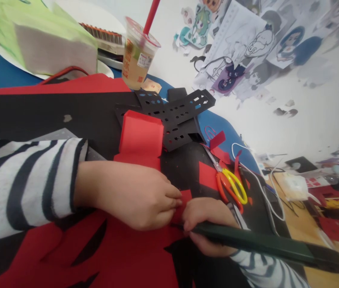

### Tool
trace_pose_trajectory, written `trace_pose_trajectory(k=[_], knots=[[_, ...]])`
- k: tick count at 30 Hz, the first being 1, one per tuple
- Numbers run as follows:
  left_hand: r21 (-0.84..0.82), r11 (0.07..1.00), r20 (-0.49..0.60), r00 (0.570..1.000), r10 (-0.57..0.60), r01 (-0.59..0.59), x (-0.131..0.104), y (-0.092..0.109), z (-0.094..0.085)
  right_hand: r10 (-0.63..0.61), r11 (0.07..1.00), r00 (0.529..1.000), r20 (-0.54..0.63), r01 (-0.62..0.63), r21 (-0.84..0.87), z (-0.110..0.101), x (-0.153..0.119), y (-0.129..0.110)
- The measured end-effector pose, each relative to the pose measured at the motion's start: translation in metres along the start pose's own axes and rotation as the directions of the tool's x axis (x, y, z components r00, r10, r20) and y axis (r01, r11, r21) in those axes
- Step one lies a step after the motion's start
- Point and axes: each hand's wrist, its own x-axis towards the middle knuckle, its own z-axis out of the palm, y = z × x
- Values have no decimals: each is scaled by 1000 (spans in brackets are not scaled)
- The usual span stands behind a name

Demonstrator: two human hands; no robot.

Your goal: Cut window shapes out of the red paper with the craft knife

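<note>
My left hand, in a striped sleeve, lies on a cut-out piece of red card, fingers curled and pressed together at its edge. The thumb is hidden. My right hand is closed around a long dark green craft knife. Its thin tip points left at the red card, just below my left fingertips. A small red flap shows between the two hands. More of the red card, with slots cut through it, spreads below my left wrist.
Scissors with orange and yellow handles lie right among red scraps. Black cut-out card pieces lie behind the red card. A drink cup with a red straw stands at the back. A white cable runs along the right.
</note>
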Motion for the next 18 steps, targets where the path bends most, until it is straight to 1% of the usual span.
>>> trace_pose_trajectory(k=[9,16,18], knots=[[21,1000,-59,998,-2,3,0,1,1,-34,998,999,16,34,-48,0,0,-1],[-38,999,-29,999,-27,26,-1,2,2,-74,992,993,91,83,-98,0,4,-2],[-49,999,-30,999,-26,24,0,1,1,-60,993,994,86,69,-99,0,3,-3]])
